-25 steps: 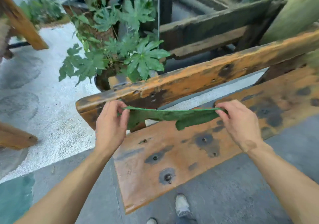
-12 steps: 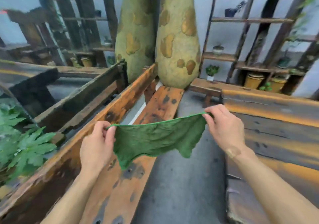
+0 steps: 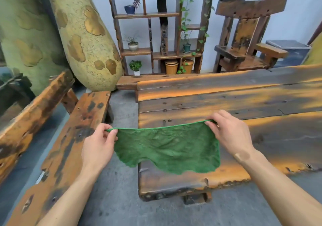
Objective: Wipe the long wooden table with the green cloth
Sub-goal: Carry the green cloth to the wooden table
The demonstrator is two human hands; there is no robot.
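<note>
One green cloth [image 3: 167, 149] — nubby, wavy-edged — hangs at centre frame, stretched between my two hands: my left hand [image 3: 98, 146] has its grip pinched on one top corner, my right hand [image 3: 230, 135] on the other. Behind it lies one long plank table [image 3: 244, 95], scorched orange-black; one matching bench [image 3: 69, 138] at left — one chair [image 3: 244, 39] upper right.
</note>
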